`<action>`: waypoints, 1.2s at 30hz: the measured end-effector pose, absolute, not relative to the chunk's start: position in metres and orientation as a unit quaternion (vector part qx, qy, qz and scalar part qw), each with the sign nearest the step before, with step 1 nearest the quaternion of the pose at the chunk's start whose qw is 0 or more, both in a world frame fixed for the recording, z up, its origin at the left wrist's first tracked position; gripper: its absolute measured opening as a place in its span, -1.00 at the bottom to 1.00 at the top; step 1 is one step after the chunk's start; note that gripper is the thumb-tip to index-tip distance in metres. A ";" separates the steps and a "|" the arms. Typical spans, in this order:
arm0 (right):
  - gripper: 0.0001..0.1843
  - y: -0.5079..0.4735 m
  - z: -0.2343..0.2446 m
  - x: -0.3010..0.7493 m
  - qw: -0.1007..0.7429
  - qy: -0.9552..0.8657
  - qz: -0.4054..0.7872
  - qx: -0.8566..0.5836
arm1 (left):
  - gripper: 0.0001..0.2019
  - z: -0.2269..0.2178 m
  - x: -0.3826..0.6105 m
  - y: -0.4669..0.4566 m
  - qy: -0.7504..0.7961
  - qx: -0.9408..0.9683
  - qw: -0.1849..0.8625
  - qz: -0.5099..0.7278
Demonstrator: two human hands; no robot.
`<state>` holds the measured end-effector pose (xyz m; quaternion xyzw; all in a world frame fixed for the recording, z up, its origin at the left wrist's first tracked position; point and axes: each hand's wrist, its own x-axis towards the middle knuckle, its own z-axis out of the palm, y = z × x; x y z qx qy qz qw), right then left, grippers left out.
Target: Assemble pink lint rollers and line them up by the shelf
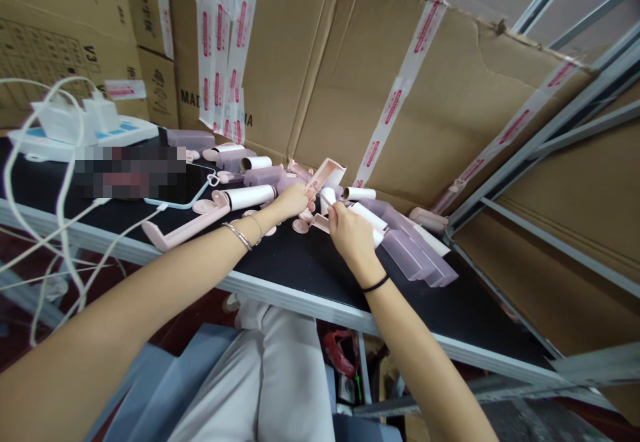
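Observation:
My left hand (pixel 293 202) is closed around one end of a pink plastic trough-shaped part (pixel 324 174), which looks like a lint roller housing, tilted up to the right. Close beside it, my right hand (pixel 350 234) pinches a thin greyish thing at the part's lower edge; its kind is too small to tell. Pink round caps (pixel 301 226) lie below and between the hands. A white paper roll (pixel 367 217) lies partly behind my right hand. Left of my left hand, another white roll (pixel 250 197) touches a long pink handle piece (pixel 187 225).
Several translucent purple covers (pixel 407 252) lie right of my hands. At the left are a phone (pixel 187 187), white cables (pixel 63 182) and a power strip (pixel 135 130). Cardboard walls (pixel 280 49) back the black tabletop (pixel 310 275); a metal frame (pixel 565 125) stands at the right.

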<state>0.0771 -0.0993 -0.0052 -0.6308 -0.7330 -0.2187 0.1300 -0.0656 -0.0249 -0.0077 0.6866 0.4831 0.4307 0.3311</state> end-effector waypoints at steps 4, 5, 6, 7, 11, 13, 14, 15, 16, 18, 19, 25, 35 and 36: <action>-0.62 -0.099 -0.005 0.077 0.139 -0.733 -0.212 -0.632 | -0.71 -0.008 -0.066 -0.024 0.492 0.694 0.321 0.417; -0.62 -0.099 -0.004 0.077 0.141 -0.733 -0.212 -0.631 | -0.71 -0.008 -0.066 -0.024 0.493 0.695 0.320 0.416; -0.63 -0.099 -0.004 0.078 0.142 -0.733 -0.212 -0.631 | -0.70 -0.008 -0.066 -0.024 0.493 0.696 0.316 0.415; -0.63 -0.100 -0.003 0.078 0.142 -0.733 -0.212 -0.630 | -0.70 -0.009 -0.066 -0.024 0.494 0.700 0.312 0.412; -0.63 -0.102 -0.002 0.075 0.130 -0.732 -0.209 -0.635 | -0.67 -0.009 -0.066 -0.023 0.499 0.723 0.276 0.390; -0.63 -0.103 -0.002 0.073 0.117 -0.729 -0.205 -0.643 | -0.67 -0.009 -0.066 -0.024 0.506 0.732 0.257 0.376; -0.63 -0.103 -0.003 0.071 0.111 -0.727 -0.202 -0.647 | -0.68 -0.008 -0.065 -0.025 0.513 0.733 0.251 0.370; -0.64 -0.103 -0.003 0.070 0.105 -0.725 -0.200 -0.651 | -0.69 -0.008 -0.065 -0.026 0.520 0.733 0.245 0.364; -0.64 -0.103 -0.004 0.069 0.099 -0.723 -0.199 -0.654 | -0.70 -0.007 -0.064 -0.027 0.527 0.732 0.239 0.360; -0.64 -0.103 -0.005 0.067 0.093 -0.720 -0.199 -0.658 | -0.72 -0.005 -0.063 -0.029 0.539 0.730 0.227 0.353; -0.64 -0.103 -0.006 0.066 0.091 -0.718 -0.202 -0.660 | -0.73 -0.003 -0.062 -0.030 0.542 0.730 0.223 0.351; -0.64 -0.104 -0.011 0.064 0.092 -0.714 -0.241 -0.651 | -0.79 -0.001 -0.062 -0.028 0.548 0.729 0.223 0.343; -0.66 -0.099 -0.010 0.064 0.113 -0.721 -0.214 -0.649 | -0.75 -0.006 -0.066 -0.024 0.518 0.737 0.220 0.375; -0.65 -0.099 -0.008 0.066 0.118 -0.722 -0.210 -0.648 | -0.75 -0.006 -0.065 -0.026 0.519 0.724 0.233 0.391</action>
